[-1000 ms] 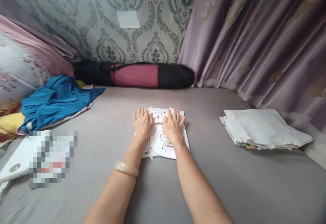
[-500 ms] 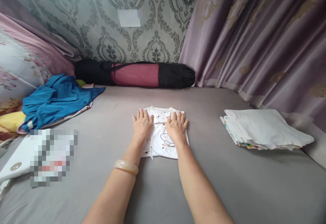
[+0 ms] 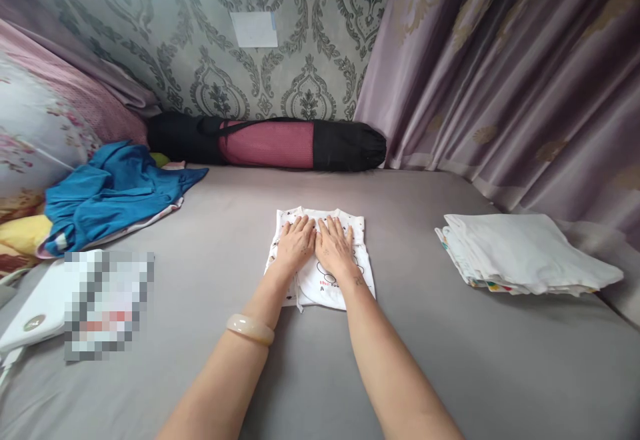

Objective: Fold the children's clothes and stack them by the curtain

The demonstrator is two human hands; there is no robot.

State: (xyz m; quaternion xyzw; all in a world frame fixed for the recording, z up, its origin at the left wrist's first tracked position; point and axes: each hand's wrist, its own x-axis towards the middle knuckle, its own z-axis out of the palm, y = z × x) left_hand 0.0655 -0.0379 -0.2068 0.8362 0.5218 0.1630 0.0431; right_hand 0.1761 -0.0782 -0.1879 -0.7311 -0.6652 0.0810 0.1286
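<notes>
A small white baby shirt (image 3: 320,293) lies folded on the grey bed sheet (image 3: 210,227), with a cartoon print and lettering on its front and a tie string at its lower left. My left hand (image 3: 296,241) rests flat on its upper left part, fingers stretched out. Beside it, my right hand (image 3: 336,247) lies flat on the upper middle, covering part of the print. The two thumbs are close together. Neither hand grips anything. A pale bangle (image 3: 250,329) circles my left wrist.
To the right sits a stack of folded white cloths (image 3: 530,250). A blue garment (image 3: 115,193) is heaped at the left, with a white device (image 3: 50,300) and a blurred-out packet (image 3: 110,307) nearer me. Along the wall lies a black and pink rolled bag (image 3: 265,143).
Both hands have moved inward over the shirt, from its upper outer sides to near its middle, close together. The shirt's side edges show more now. The camera view has shifted slightly.
</notes>
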